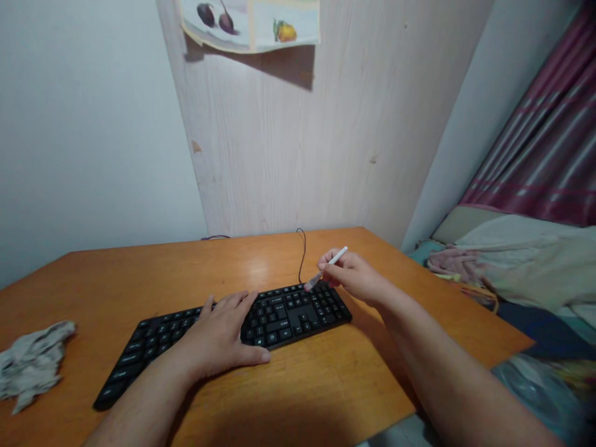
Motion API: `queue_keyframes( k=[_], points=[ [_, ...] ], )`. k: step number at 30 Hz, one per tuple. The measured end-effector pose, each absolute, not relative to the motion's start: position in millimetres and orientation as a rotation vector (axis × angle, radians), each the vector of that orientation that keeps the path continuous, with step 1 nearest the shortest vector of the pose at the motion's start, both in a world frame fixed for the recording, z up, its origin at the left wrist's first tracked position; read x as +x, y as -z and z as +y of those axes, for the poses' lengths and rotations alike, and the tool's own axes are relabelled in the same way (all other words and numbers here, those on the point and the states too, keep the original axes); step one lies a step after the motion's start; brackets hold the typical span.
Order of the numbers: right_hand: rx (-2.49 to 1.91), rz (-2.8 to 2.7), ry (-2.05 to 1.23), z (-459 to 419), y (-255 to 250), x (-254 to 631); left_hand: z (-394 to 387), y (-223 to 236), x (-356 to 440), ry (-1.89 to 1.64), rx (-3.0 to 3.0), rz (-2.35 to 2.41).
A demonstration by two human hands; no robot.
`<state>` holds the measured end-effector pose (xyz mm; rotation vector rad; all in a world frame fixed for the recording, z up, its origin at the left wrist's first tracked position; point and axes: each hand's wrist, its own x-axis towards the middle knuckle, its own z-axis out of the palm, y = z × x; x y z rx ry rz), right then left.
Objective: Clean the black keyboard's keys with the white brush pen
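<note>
A black keyboard [298, 316] lies at a slant on the wooden table. My left hand [223, 332] spans its middle and grips it across, fingertips at the far edge and thumb along the near edge, covering some keys. In a pinch near the keyboard's far right corner, my right hand [349, 273] holds a small brush [338, 254] with a white handle. The bristle end points down and left, at the top row of keys; whether it touches them I cannot tell.
A crumpled grey cloth [35, 363] lies on the table's left [195, 273]. The keyboard's thin black cable [304, 248] runs toward the back edge. A wall with taped-up paintings [284, 31] stands behind. At right are a bed with bedding [512, 254] and a curtain [544, 149].
</note>
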<state>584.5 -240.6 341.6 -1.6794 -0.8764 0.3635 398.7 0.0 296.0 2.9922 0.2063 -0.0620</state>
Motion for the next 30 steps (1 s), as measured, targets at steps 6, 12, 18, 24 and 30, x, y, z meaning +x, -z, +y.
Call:
queue_keyframes(
  k=[6,12,18,24,30],
  points=[
    [-1.547,-0.667,-0.398,-247,-313,607,1,-297,395,0.093,2.983,0.240],
    [-1.615,-0.757,-0.353,-243,-290,601,2,-295,395,0.070,2.977,0.250],
    [-1.768,-0.731,-0.153,-252,-286,616,2,-294,394,0.084,2.980,0.268],
    [-1.884,-0.670,0.081,-269,-298,634,2,-295,395,0.118,3.009,0.284],
    [-1.665,-0.717,-0.230,-253,-301,604,2,-295,395,0.114,2.997,0.284]
  ],
)
